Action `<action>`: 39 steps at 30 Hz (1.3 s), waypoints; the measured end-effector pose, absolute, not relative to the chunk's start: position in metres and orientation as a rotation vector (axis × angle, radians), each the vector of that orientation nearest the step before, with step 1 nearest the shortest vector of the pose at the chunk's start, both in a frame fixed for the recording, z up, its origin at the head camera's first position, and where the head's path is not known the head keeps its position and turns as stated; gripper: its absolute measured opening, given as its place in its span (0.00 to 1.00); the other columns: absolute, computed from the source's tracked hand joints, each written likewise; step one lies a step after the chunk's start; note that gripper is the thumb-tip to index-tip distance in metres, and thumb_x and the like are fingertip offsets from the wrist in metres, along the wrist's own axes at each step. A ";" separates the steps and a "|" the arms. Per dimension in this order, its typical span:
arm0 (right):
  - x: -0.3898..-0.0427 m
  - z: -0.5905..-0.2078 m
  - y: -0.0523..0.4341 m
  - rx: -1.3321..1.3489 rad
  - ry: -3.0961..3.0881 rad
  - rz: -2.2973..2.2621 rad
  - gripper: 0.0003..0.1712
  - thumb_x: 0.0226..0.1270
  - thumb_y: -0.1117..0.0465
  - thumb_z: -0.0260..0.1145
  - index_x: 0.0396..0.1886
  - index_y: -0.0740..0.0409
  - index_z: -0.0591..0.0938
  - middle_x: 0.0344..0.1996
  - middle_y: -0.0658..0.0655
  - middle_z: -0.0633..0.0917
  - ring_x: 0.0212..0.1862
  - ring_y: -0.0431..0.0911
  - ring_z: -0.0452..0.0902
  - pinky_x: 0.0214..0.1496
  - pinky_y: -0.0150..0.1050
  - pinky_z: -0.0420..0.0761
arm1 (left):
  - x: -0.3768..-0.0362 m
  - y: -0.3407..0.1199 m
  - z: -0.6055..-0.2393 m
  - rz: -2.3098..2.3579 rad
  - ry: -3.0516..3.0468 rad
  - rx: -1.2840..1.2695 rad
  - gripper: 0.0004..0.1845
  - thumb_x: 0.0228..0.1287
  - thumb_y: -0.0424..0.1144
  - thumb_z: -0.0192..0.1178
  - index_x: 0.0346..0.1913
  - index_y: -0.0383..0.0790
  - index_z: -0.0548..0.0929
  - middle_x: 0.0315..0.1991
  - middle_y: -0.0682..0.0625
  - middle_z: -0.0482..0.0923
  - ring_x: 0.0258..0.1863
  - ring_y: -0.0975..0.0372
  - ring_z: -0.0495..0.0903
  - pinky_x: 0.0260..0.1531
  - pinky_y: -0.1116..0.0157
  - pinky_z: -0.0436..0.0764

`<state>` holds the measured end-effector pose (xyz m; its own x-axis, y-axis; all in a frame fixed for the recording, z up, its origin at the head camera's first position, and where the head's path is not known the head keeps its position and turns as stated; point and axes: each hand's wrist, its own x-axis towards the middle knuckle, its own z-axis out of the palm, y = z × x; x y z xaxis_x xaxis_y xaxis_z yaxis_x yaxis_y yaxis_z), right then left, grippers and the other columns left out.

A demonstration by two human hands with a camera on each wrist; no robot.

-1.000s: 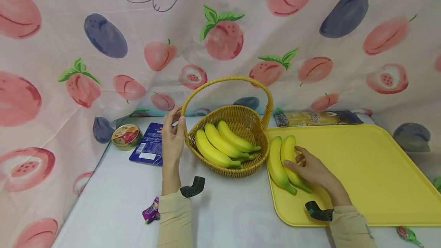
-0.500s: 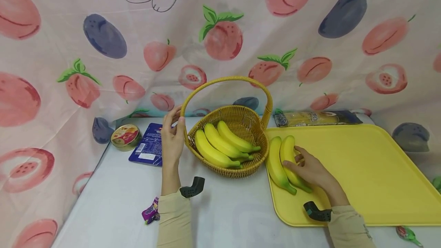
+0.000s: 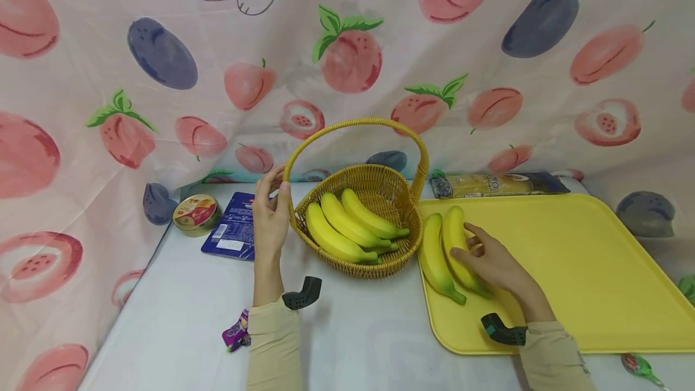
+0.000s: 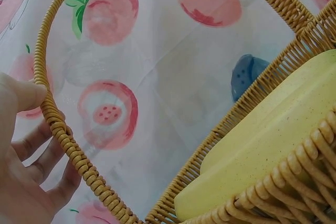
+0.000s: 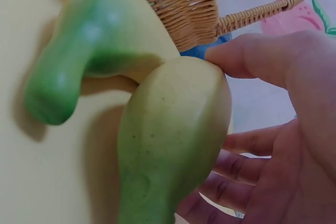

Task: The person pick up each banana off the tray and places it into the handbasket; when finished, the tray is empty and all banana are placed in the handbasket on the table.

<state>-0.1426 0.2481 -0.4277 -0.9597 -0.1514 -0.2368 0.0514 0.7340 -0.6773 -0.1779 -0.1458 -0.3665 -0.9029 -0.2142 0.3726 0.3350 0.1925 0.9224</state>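
A wicker basket (image 3: 358, 269) with an arched handle (image 3: 355, 122) stands mid-table, several yellow bananas (image 3: 339, 240) inside it. My left hand (image 3: 271, 219) holds the left side of that handle; in the left wrist view the thumb (image 4: 29, 94) lies on one side and the fingers behind. Two bananas lie together at the left end of a yellow tray (image 3: 570, 276). Between thumb and fingers, my right hand (image 3: 496, 264) pinches the right-hand banana (image 3: 455, 237). The other banana (image 3: 434, 252) is beside it, against the basket. The right wrist view shows the pinched banana's green end (image 5: 168, 129) close up.
Left of the basket are a round tin (image 3: 196, 215) and a dark blue packet (image 3: 230, 231). A purple-wrapped sweet (image 3: 236, 335) lies near the left sleeve. Behind the tray is a pasta packet (image 3: 488, 184); a lollipop (image 3: 637, 365) lies in front. A fruit-print cloth (image 3: 217, 35) hangs behind.
The banana in my right hand has shifted slightly away from me, its far end now further above its neighbour's. My left hand stays on the basket handle.
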 end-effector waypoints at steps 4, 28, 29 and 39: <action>-0.142 -0.425 0.246 -0.105 2.677 -1.071 0.49 0.65 0.38 0.57 0.74 0.61 0.52 0.56 0.66 0.73 0.50 0.53 0.73 0.43 0.40 0.75 | -0.171 -0.142 -0.356 -1.748 -2.072 -0.104 0.19 0.72 0.35 0.49 0.63 0.38 0.71 0.56 0.41 0.69 0.58 0.59 0.70 0.60 0.58 0.72; -0.127 -0.394 0.233 -0.399 2.675 -1.167 0.37 0.68 0.47 0.59 0.72 0.53 0.60 0.53 0.60 0.76 0.51 0.51 0.74 0.46 0.43 0.76 | -0.170 -0.142 -0.354 -1.754 -2.063 -0.114 0.19 0.71 0.35 0.49 0.63 0.39 0.72 0.55 0.41 0.69 0.57 0.61 0.70 0.57 0.63 0.72; -0.127 -0.393 0.233 -0.405 2.665 -1.171 0.36 0.68 0.47 0.59 0.71 0.53 0.60 0.53 0.59 0.77 0.51 0.51 0.73 0.46 0.43 0.76 | -0.169 -0.142 -0.354 -1.755 -2.062 -0.117 0.19 0.71 0.35 0.49 0.63 0.38 0.72 0.55 0.41 0.69 0.57 0.61 0.70 0.57 0.63 0.72; -0.126 -0.387 0.230 -0.496 2.582 -1.186 0.32 0.70 0.49 0.57 0.71 0.49 0.62 0.57 0.60 0.74 0.52 0.51 0.72 0.46 0.44 0.76 | -0.170 -0.141 -0.354 -1.743 -2.058 -0.140 0.19 0.71 0.34 0.49 0.63 0.38 0.72 0.55 0.40 0.70 0.56 0.61 0.70 0.54 0.68 0.73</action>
